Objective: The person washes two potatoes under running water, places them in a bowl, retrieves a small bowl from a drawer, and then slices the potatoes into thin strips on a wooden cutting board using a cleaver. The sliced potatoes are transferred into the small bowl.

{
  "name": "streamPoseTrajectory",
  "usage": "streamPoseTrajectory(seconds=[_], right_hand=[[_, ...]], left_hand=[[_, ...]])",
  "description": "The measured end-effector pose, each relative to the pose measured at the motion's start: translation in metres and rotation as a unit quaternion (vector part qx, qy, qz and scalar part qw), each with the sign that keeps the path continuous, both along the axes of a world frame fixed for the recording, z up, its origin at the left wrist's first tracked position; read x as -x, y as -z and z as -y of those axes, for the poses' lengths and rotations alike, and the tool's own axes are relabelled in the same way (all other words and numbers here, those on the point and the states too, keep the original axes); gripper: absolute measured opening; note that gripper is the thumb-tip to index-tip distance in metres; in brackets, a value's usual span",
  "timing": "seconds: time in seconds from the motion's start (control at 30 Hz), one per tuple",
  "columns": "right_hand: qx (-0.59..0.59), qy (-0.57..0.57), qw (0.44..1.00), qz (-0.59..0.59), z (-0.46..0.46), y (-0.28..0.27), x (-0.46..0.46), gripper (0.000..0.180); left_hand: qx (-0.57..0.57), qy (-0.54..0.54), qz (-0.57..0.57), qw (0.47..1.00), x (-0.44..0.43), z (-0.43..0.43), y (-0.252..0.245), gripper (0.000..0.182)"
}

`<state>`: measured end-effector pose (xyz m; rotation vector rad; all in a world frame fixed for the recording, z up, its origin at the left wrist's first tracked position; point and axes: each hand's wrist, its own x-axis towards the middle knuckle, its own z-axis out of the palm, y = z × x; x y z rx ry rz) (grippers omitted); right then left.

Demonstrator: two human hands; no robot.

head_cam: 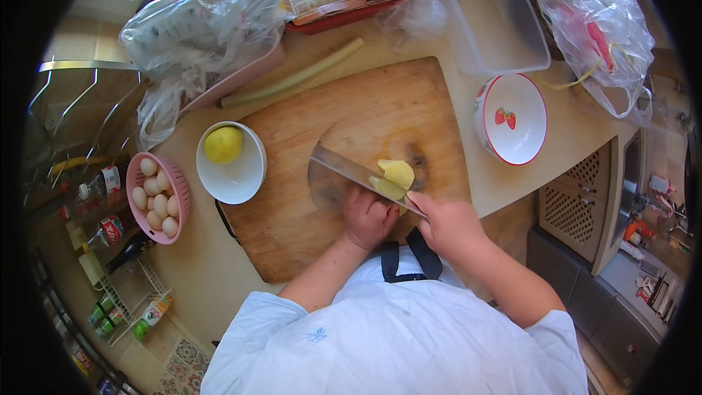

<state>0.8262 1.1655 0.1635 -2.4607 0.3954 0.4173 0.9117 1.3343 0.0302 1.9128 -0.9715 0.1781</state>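
My right hand (447, 224) is closed round the handle end of a kitchen cleaver (346, 169), whose blade points up and left over the wooden cutting board (285, 126). Against the near side of the blade is my left hand (368, 218), its fingers curled down; a bit of pale yellow food shows beside them, mostly hidden. Pale yellow slices, perhaps ginger or potato, lie just beyond the blade: one thick slice (400, 174) and a thinner one (387, 187) touching the steel. At the board's left edge a white bowl (233, 182) holds a yellow lemon (223, 145).
A pink basket of eggs (184, 197) stands at the left. Behind the board lie a green onion stalk (296, 75) and a bagged pink container (241, 78). A strawberry-patterned bowl (518, 140), clear plastic bin (493, 16) and plastic bag (598, 38) are at the right.
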Motion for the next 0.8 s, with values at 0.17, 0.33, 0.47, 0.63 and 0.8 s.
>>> streamPoseTrajectory(seconds=[0.17,0.33,0.47,0.63,0.8], right_hand=[[0.019,-0.003,0.999,-0.030,-0.004,-0.050,0.040,0.048],[0.038,-0.010,0.999,-0.002,0.003,-0.053,0.056,0.048],[0.029,-0.017,0.999,0.001,0.003,-0.045,0.044,0.044],[0.017,-0.012,1.000,-0.008,0.004,-0.009,0.021,0.041],[0.008,-0.002,1.000,-0.024,0.006,-0.016,0.014,0.043]], left_hand=[[-0.072,0.025,-0.109,0.991,0.009,-0.007,0.010,0.026],[-0.079,0.010,-0.073,0.994,0.014,-0.008,0.016,0.025],[-0.068,0.029,-0.094,0.993,0.007,-0.006,0.003,0.027],[0.007,0.002,0.002,1.000,0.001,0.000,-0.001,0.030],[-0.019,0.008,-0.024,1.000,0.005,-0.006,0.004,0.030]])
